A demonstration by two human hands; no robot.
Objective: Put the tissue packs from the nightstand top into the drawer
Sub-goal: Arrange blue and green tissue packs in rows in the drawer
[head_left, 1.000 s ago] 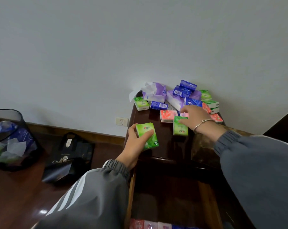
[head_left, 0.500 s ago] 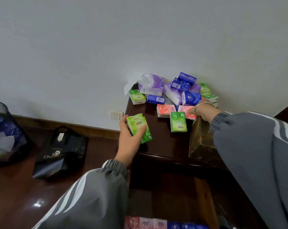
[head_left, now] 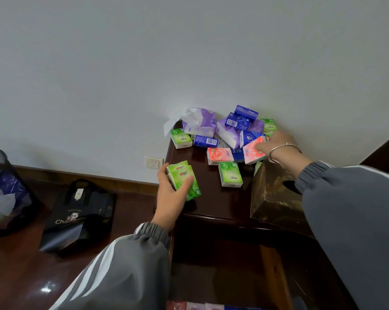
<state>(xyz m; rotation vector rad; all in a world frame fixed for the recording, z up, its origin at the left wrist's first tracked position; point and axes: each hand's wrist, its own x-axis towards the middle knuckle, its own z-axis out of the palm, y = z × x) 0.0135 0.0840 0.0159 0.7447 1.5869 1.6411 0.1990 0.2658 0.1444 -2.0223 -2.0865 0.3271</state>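
Early going: a few packs (head_left: pixel 195 306) lie in the open drawer (head_left: pixel 211 276) under the nightstand (head_left: pixel 211 202), with most piled at its back. The left hand (head_left: pixel 171 198) has its grip round two green packs (head_left: pixel 184 179) at its front-left corner; the right hand (head_left: pixel 276 144) pinches a pink pack (head_left: pixel 253 153) (tilted up) at its back right

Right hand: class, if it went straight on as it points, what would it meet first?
Probably the blue pack just beyond the pink pack the right hand grips; depth is unclear.

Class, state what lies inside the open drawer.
The drawer holds a row of red, pink and blue packs, cut off by the picture's bottom edge; anything nearer is out of frame.
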